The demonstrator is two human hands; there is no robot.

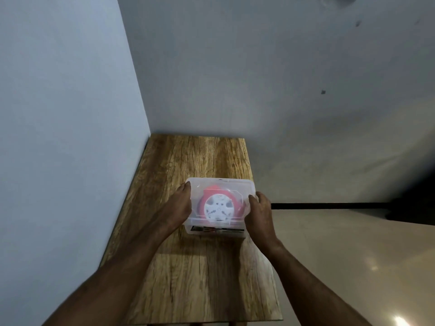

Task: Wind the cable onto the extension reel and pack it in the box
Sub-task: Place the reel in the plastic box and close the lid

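A clear plastic box [220, 208] sits on a wooden table [200, 274], about midway along it and toward the edge away from the left wall [58, 114]. Inside the box lies the reel [217, 208], flat on its side, so its round white face looks straight up through the translucent lid [221, 185]. That face carries small dark marks, too blurred to make out; a red rim rings it, with a red part jutting toward the box's far end. The cable cannot be told apart through the plastic. The box's longer side runs across the table, and a dark strip shows along its near wall.

The left hand [180, 205] lies against the box's left side, fingers stretched along the wall up to the far left corner. The right hand [259, 211] grips the box's right side, fingers curled over the lid's edge.
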